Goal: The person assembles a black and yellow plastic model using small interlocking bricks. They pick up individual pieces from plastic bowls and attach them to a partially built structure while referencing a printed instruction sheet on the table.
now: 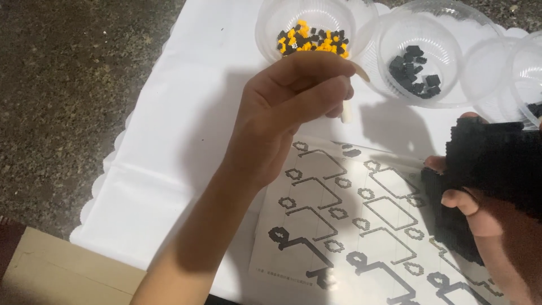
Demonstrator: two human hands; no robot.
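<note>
Tweezers (351, 90) in left hand (282, 107) — below bead bowl (307, 25) (orange-black).

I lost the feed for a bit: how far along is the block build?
Done: a large black block model is built up, held by the right hand. In hand: the left hand holds a pale tool near the orange-and-black bowl. Left: loose pieces remain in that bowl and the black-piece bowl; the instruction sheet lies open.

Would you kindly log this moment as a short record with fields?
left hand: raised, fingers pinched on a pale tool
right hand: holds a black block model
bowl near left hand: clear bowl with orange and black small blocks
next bowl: clear bowl with black blocks
under hands: instruction sheet
surface: white cloth
</note>
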